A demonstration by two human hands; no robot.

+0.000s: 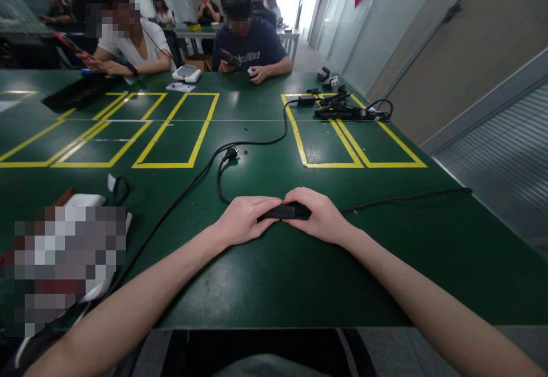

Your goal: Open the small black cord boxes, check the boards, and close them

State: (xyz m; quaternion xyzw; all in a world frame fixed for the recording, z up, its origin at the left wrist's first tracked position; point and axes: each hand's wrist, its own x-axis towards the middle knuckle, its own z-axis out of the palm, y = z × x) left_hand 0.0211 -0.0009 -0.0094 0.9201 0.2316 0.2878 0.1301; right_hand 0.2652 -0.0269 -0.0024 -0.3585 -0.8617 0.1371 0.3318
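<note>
A black power adapter (282, 211) lies low over the green table, between my two hands. My left hand (246, 217) is closed round its left end, fingers on the far side and thumb on the near side. At the other end my right hand (319, 211) pinches the adapter, and its fingers hide part of it. From beside my left hand a short cord curls away to a black plug (231, 153). A thin black cable (406, 197) runs from my right hand toward the table's right edge.
Yellow tape rectangles (162, 165) mark the green table (274, 286). A black cord (180, 197) crosses it toward a pile of black adapters and cables (342, 109). A blurred white object (72, 251) lies at left. Two people sit opposite, beside a black tray (81, 92).
</note>
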